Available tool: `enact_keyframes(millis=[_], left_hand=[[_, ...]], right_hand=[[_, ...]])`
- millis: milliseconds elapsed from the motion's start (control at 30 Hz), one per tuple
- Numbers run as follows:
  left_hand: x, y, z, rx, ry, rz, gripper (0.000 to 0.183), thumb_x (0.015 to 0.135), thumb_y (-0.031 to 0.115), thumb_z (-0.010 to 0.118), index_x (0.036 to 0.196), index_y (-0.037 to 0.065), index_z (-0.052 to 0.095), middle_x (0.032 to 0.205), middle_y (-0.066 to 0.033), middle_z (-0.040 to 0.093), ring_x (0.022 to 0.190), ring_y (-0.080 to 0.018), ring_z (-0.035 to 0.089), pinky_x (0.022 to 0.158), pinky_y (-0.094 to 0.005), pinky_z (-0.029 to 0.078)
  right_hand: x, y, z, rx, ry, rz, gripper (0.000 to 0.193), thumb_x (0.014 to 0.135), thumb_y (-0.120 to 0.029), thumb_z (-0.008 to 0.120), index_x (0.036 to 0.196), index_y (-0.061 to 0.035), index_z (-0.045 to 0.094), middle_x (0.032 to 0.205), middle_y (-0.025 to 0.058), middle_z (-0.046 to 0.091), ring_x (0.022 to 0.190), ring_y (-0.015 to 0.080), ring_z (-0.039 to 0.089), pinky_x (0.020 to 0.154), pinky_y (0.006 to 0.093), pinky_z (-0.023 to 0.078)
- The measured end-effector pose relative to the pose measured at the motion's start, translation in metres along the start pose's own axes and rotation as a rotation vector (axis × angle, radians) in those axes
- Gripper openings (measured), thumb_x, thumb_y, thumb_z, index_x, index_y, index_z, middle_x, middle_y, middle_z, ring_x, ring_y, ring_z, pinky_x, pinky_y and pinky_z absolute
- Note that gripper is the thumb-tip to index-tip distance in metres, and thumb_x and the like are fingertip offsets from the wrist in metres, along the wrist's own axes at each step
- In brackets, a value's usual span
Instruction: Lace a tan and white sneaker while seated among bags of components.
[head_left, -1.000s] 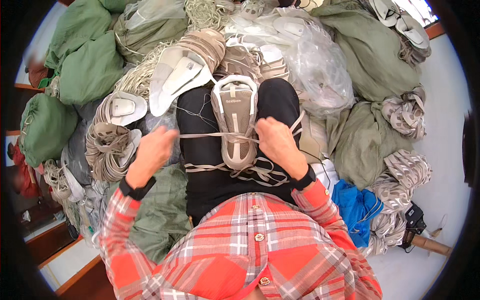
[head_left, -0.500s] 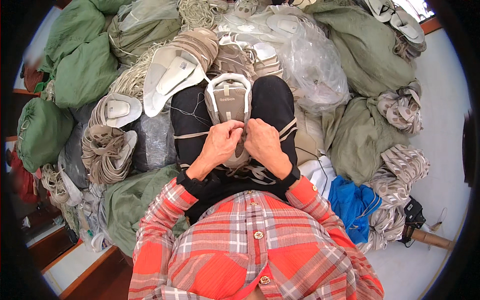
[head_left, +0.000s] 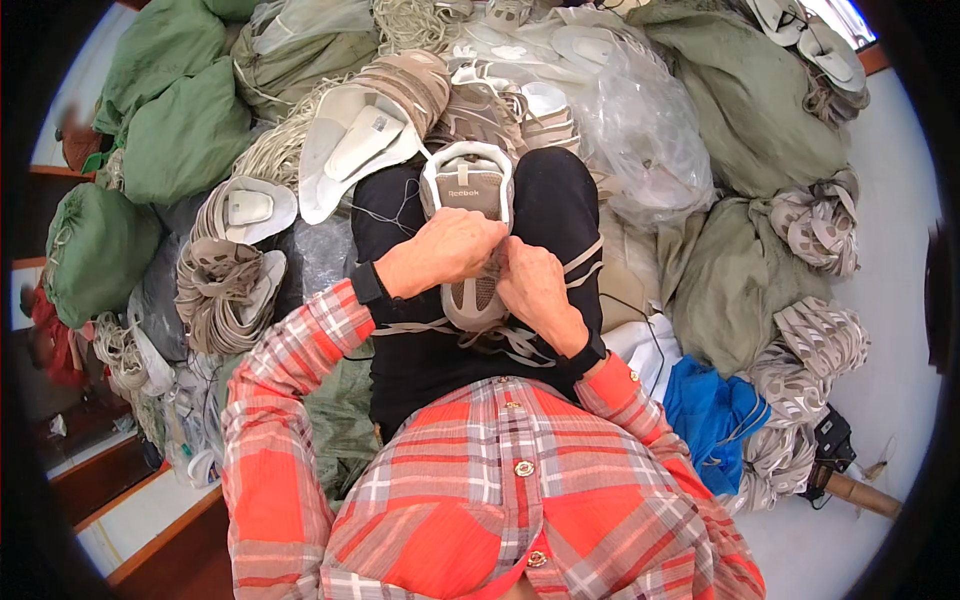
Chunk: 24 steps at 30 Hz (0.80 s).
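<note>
A grey-brown shoe upper [head_left: 474, 190] with a white-edged collar lies between my knees, its rounded toe pointing toward me. My left hand [head_left: 452, 243] is closed in a pinch across its middle, near the right-hand edge. Whatever is between those fingertips is too small to make out. Just right of it, and a little nearer to me, my right hand [head_left: 537, 287] has its fingers bent around the edge of the upper. The two hands almost meet at the fingertips. Part of the upper's middle is hidden beneath them.
Stacked shoe parts [head_left: 372, 120] and a bundle of pale laces [head_left: 272, 150] lie beyond my left knee. Green sacks [head_left: 185, 130] stand at left, olive sacks [head_left: 745, 290] at right. Clear plastic wrap [head_left: 640, 140] lies ahead; blue cloth [head_left: 710, 415] sits by my right elbow.
My left hand has moved up and right across the upper, its elbow swinging outward. My right hand has shifted slightly down and right. The whole view has shifted a little.
</note>
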<state>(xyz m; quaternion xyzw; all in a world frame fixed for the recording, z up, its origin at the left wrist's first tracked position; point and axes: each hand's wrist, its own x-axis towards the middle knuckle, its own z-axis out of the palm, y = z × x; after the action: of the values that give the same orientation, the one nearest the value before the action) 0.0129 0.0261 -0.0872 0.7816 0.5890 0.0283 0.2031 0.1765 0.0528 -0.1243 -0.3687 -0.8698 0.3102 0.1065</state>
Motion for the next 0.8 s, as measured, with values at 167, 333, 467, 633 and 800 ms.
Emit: enact_keyframes(millis=[167, 333, 467, 633, 800], left_hand=[[-0.004, 0.003, -0.012, 0.209, 0.058, 0.227, 0.011, 0.078, 0.011, 0.058, 0.084, 0.003, 0.054, 0.063, -0.0131, 0.062, 0.055, -0.0319, 0.062, 0.052, -0.0424, 0.049], [-0.015, -0.028, -0.076, 0.363, 0.236, -0.032, 0.011, 0.077, 0.010, 0.059, 0.081, 0.002, 0.052, 0.065, -0.0144, 0.063, 0.059, -0.0316, 0.064, 0.051, -0.0404, 0.049], [-0.039, -0.046, -0.054, -0.356, 0.101, -0.248, 0.013, 0.085, 0.012, 0.056, 0.092, 0.001, 0.051, 0.070, -0.0136, 0.059, 0.059, -0.0219, 0.063, 0.051, -0.0329, 0.047], [-0.080, -0.039, -0.021, -1.646, 0.031, -0.503, 0.009, 0.091, 0.014, 0.053, 0.090, 0.006, 0.052, 0.078, -0.0057, 0.061, 0.063, -0.0177, 0.065, 0.052, -0.0234, 0.050], [-0.087, -0.036, 0.009, -2.265, 0.180, -0.377, 0.012, 0.091, 0.016, 0.050, 0.088, 0.005, 0.052, 0.080, -0.0059, 0.059, 0.067, -0.0191, 0.060, 0.061, -0.0296, 0.049]], right_hand=[[-0.006, -0.006, -0.015, 0.044, -0.155, -0.039, 0.014, 0.073, 0.001, 0.055, 0.087, 0.0036, 0.055, 0.084, 0.0242, 0.062, 0.080, 0.0401, 0.062, 0.071, 0.0456, 0.050], [-0.028, -0.020, -0.028, 0.253, 0.157, -0.346, 0.016, 0.079, 0.006, 0.052, 0.095, 0.0044, 0.054, 0.103, 0.0206, 0.049, 0.098, 0.0352, 0.052, 0.083, 0.0392, 0.046], [-0.021, -0.023, -0.025, -0.093, -0.102, -0.004, 0.015, 0.082, -0.015, 0.063, 0.088, -0.0019, 0.058, 0.084, 0.0138, 0.055, 0.085, 0.0321, 0.055, 0.076, 0.0396, 0.047], [0.000, -0.005, -0.048, -0.310, 0.169, -0.325, 0.020, 0.076, -0.027, 0.070, 0.073, -0.0086, 0.065, 0.067, 0.0053, 0.056, 0.072, 0.0236, 0.055, 0.061, 0.0366, 0.046], [0.019, -0.001, -0.055, -0.211, 0.111, -0.209, 0.018, 0.077, -0.025, 0.070, 0.069, -0.0090, 0.067, 0.063, 0.0035, 0.059, 0.070, 0.0228, 0.054, 0.061, 0.0359, 0.045]])
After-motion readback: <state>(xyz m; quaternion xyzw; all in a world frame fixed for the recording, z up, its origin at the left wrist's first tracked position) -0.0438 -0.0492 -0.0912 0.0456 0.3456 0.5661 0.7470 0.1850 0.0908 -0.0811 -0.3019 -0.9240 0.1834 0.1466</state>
